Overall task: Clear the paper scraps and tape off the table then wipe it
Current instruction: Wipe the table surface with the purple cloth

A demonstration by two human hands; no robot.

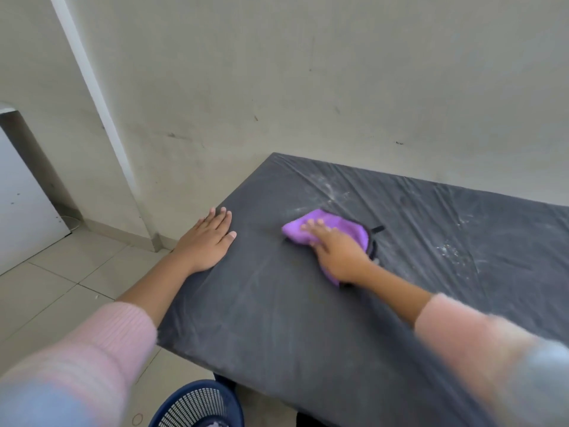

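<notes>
A table [277,318] covered in dark grey sheeting fills the right of the view. My right hand [337,251] presses flat on a purple cloth [332,224] with a dark trim, near the table's middle. My left hand [204,238] lies flat, fingers spread, on the table's left edge and holds nothing. White dusty smears [334,192] mark the sheeting beyond the cloth, with more white smears [449,249] to its right. No paper scraps or tape show on the tabletop.
A dark blue mesh basket [197,406] stands on the tiled floor below the table's near corner, something pale inside. A rubber band [137,419] lies on the floor beside it. The wall runs behind the table; a white panel [21,204] stands at the left.
</notes>
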